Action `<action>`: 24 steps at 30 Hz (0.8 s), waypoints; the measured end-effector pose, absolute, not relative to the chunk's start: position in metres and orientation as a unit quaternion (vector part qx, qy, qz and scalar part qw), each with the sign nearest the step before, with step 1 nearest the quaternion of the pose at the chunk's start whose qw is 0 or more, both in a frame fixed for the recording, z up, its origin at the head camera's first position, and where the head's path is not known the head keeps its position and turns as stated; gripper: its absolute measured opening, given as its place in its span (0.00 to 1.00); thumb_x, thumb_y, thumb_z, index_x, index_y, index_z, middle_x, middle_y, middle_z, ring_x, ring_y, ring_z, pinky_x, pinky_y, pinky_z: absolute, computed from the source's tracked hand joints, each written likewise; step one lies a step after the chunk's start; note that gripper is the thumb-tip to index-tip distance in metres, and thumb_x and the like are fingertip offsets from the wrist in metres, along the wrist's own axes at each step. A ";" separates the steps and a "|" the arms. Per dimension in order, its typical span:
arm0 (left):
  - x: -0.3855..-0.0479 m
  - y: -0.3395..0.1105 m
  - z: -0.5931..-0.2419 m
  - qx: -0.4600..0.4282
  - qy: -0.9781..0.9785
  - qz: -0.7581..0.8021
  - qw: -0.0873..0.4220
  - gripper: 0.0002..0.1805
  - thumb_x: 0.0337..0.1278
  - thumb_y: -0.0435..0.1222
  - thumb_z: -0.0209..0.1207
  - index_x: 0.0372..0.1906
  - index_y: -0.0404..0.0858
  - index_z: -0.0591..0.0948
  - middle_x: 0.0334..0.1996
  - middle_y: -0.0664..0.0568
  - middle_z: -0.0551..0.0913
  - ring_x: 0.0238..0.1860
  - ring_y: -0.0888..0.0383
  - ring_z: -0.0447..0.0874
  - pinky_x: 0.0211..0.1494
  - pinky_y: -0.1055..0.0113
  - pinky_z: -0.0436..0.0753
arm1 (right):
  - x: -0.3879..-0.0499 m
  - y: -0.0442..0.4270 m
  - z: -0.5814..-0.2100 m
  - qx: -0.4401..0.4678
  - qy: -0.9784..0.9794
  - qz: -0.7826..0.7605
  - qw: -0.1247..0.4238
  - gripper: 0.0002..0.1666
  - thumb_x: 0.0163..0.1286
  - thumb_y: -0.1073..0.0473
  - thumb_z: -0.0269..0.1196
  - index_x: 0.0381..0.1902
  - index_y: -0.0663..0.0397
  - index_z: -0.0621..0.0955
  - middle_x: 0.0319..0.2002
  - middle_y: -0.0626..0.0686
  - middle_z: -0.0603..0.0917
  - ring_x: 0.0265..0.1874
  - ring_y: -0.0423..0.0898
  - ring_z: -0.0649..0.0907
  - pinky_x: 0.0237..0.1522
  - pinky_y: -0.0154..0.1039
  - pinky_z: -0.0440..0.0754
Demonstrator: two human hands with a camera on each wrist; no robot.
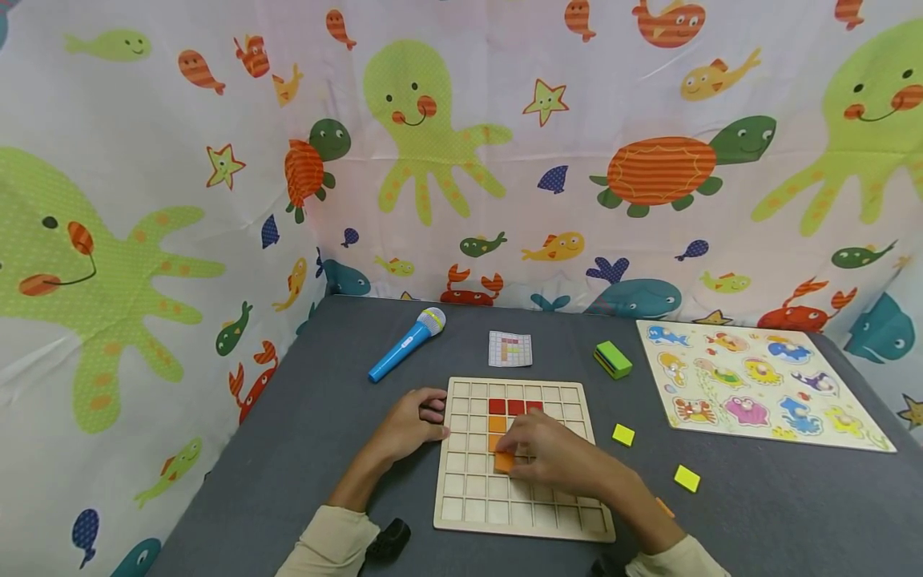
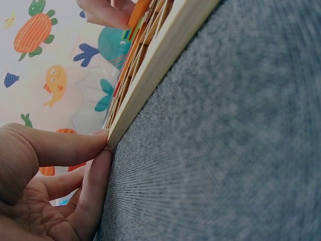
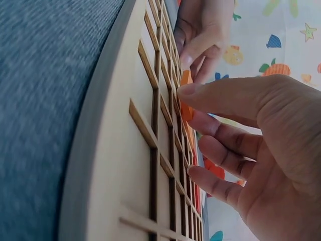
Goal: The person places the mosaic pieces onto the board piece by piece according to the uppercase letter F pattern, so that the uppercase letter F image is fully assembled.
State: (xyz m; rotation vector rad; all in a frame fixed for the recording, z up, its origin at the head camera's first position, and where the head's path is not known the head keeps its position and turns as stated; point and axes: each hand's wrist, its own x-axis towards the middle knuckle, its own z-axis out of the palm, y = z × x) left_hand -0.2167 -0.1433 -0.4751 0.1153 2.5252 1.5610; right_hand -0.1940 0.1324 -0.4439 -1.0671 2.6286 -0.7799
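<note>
A square wooden grid board [image 1: 461, 509] lies on the grey table. Three red tiles [image 1: 515, 407] form a row in its upper cells, with orange tiles [image 1: 497, 425] running down from the left one. My right hand [image 1: 551, 453] pinches an orange tile [image 3: 186, 95] between thumb and fingers, tilted over the cells below that column. With thumb and fingertips, my left hand [image 1: 407, 429] holds the board's left edge, seen close up in the left wrist view [image 2: 60, 170]. My right fingers hide some cells and part of the right red tile.
Behind the board lie a blue toy microphone [image 1: 407, 344] and a small pattern card [image 1: 509, 349]. To the right are a green stack of tiles [image 1: 613, 360], loose yellow tiles [image 1: 687, 478] and a sea-animal puzzle [image 1: 764, 385]. An orange piece [image 1: 665, 506] shows partly beside my right forearm.
</note>
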 end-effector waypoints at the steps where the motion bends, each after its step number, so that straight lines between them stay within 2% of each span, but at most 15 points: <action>1: -0.217 -0.143 -0.475 0.039 0.848 0.522 0.085 0.33 0.53 0.26 0.75 0.67 0.33 0.80 0.53 0.45 0.81 0.52 0.53 0.85 0.56 0.55 0.85 | -0.194 0.132 -0.444 -0.363 0.888 -0.266 0.099 0.14 0.68 0.58 0.75 0.51 0.49 0.91 0.48 0.41 0.88 0.51 0.42 0.80 0.59 0.46 0.81; 6: -0.216 -0.143 -0.474 0.038 0.851 0.518 0.083 0.33 0.53 0.26 0.75 0.66 0.33 0.80 0.52 0.45 0.81 0.51 0.53 0.86 0.56 0.54 0.85 | -0.191 0.127 -0.444 -0.359 0.888 -0.271 0.093 0.14 0.68 0.59 0.75 0.51 0.49 0.91 0.50 0.43 0.87 0.54 0.44 0.79 0.60 0.47 0.81; 16: -0.216 -0.143 -0.473 0.037 0.852 0.515 0.082 0.33 0.52 0.27 0.75 0.66 0.33 0.80 0.52 0.45 0.81 0.51 0.53 0.86 0.56 0.54 0.85 | -0.190 0.124 -0.443 -0.345 0.892 -0.275 0.100 0.13 0.68 0.59 0.75 0.51 0.49 0.91 0.49 0.41 0.87 0.53 0.42 0.79 0.59 0.46 0.81; 24: -0.216 -0.143 -0.473 0.036 0.852 0.516 0.083 0.33 0.53 0.27 0.75 0.66 0.33 0.80 0.52 0.45 0.81 0.51 0.54 0.86 0.56 0.55 0.85 | -0.191 0.127 -0.443 -0.346 0.888 -0.282 0.108 0.14 0.68 0.59 0.74 0.51 0.48 0.91 0.48 0.41 0.88 0.53 0.41 0.80 0.61 0.48 0.81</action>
